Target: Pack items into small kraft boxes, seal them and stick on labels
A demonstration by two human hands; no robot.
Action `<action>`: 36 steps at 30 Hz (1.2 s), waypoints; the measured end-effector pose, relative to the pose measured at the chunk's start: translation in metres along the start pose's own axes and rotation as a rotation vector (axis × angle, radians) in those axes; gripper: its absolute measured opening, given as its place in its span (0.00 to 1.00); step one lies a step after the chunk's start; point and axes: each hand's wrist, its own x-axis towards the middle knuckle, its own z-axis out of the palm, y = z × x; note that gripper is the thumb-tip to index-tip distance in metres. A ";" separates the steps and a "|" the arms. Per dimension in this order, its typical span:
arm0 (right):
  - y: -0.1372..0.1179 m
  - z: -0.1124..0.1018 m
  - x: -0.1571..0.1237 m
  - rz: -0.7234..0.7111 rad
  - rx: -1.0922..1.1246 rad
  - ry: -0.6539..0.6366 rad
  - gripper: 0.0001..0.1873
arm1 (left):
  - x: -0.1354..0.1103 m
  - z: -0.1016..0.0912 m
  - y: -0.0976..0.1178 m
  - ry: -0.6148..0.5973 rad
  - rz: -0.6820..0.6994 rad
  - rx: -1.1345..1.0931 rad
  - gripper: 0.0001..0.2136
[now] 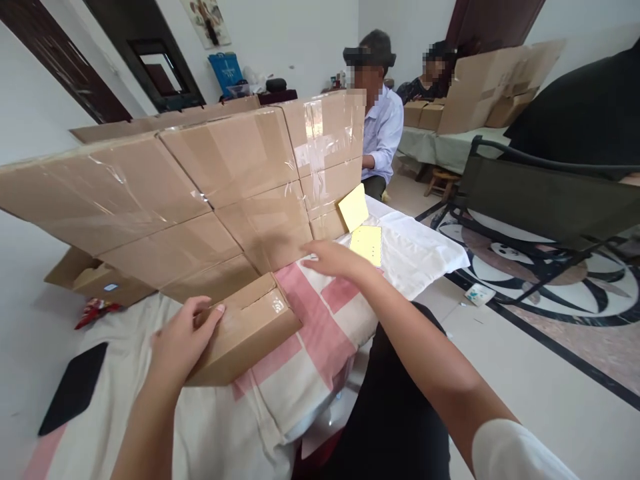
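A closed cardboard box [250, 333] lies on the cloth-covered table in front of me. My left hand [183, 337] grips its left end, thumb on the top face and fingers toward the far edge, partly hidden. To the right of the box, my right hand [333, 258] reaches over the cloth with fingers stretched out and nothing visible in them. It is close to the foot of a wall of taped cardboard [250, 200]. Just beyond that hand, a yellow card [367, 245] lies on the cloth and another yellow card [354, 208] leans against the cardboard.
A black phone-like slab [74, 387] and a red packet [95, 311] lie at the left, near an open carton [113, 280]. Behind the cardboard sits a person [385, 133] wearing a headset. A folding chair [540, 193] stands at the right.
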 end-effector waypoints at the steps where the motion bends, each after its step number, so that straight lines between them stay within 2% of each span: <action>1: 0.016 -0.010 0.012 0.118 -0.023 0.031 0.21 | -0.006 -0.004 0.015 0.108 -0.011 0.013 0.19; 2: 0.031 -0.017 0.023 0.199 -0.048 0.060 0.20 | -0.014 -0.005 0.034 0.275 0.002 0.004 0.16; 4: 0.058 -0.025 0.038 0.312 -0.096 0.091 0.21 | -0.034 0.006 0.079 0.553 0.146 -0.224 0.09; 5: 0.070 -0.026 0.041 0.361 -0.119 0.096 0.22 | -0.045 0.019 0.102 0.553 0.331 -0.363 0.06; 6: 0.082 -0.025 0.041 0.417 -0.142 0.097 0.24 | -0.056 0.037 0.124 0.411 0.570 -0.449 0.05; 7: 0.093 -0.023 0.038 0.480 -0.166 0.096 0.26 | -0.066 0.059 0.144 0.208 0.755 -0.505 0.05; 8: 0.103 -0.021 0.034 0.547 -0.191 0.097 0.28 | -0.075 0.083 0.161 -0.007 0.860 -0.549 0.07; 9: 0.112 -0.019 0.029 0.610 -0.215 0.098 0.29 | -0.084 0.108 0.174 -0.226 0.917 -0.581 0.08; 12: 0.132 -0.015 0.020 0.741 -0.280 0.095 0.30 | -0.102 0.170 0.194 -0.488 0.919 -0.664 0.04; 14: 0.140 -0.015 0.023 0.783 -0.318 0.090 0.28 | -0.106 0.190 0.194 -0.580 0.901 -0.718 0.03; 16: 0.143 -0.015 0.031 0.812 -0.362 0.088 0.26 | -0.104 0.196 0.190 -0.636 0.879 -0.757 0.04; 19: 0.147 -0.014 0.040 0.824 -0.448 0.095 0.23 | -0.099 0.193 0.183 -0.685 0.849 -0.779 0.05; 25: 0.170 -0.007 0.035 0.962 -0.527 0.000 0.21 | -0.096 0.191 0.183 -0.735 0.831 -0.761 0.08; 27: 0.175 -0.003 0.035 0.969 -0.531 0.006 0.20 | -0.096 0.191 0.183 -0.740 0.822 -0.757 0.08; 31: 0.172 0.008 0.044 0.782 -0.542 0.026 0.23 | -0.097 0.193 0.183 -0.743 0.823 -0.768 0.07; 34: 0.172 0.020 0.050 0.623 -0.501 -0.064 0.21 | -0.098 0.195 0.183 -0.747 0.815 -0.785 0.07; 36: 0.175 0.026 0.052 0.576 -0.468 -0.112 0.22 | -0.098 0.196 0.183 -0.754 0.800 -0.793 0.06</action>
